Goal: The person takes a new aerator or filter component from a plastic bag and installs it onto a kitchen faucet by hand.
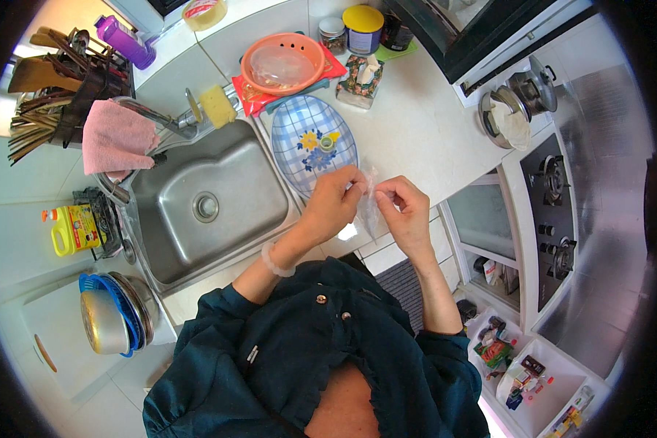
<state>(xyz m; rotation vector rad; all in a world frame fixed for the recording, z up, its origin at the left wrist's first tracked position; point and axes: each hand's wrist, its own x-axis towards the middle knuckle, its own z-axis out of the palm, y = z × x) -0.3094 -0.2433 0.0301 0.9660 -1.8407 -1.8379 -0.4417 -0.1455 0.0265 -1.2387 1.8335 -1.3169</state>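
A thin clear plastic bag [370,212] hangs between my two hands at the counter's front edge. My left hand [333,203] pinches its left side with thumb and fingers; a pale bangle sits on that wrist. My right hand [407,213] pinches the other side of the bag, its fingertips close to those of the left. Just beyond the left hand lies an oval blue-and-white checked tray [293,139] with printed flowers. A small pale green ring-shaped item [327,143] rests on it.
Left of the tray is a steel sink [171,248] with a pink cloth [119,137] over its faucet and a yellow sponge [217,106]. An orange basket [283,84], a tissue pack [359,80] and jars [333,34] stand behind. A gas stove [551,212] is at right.
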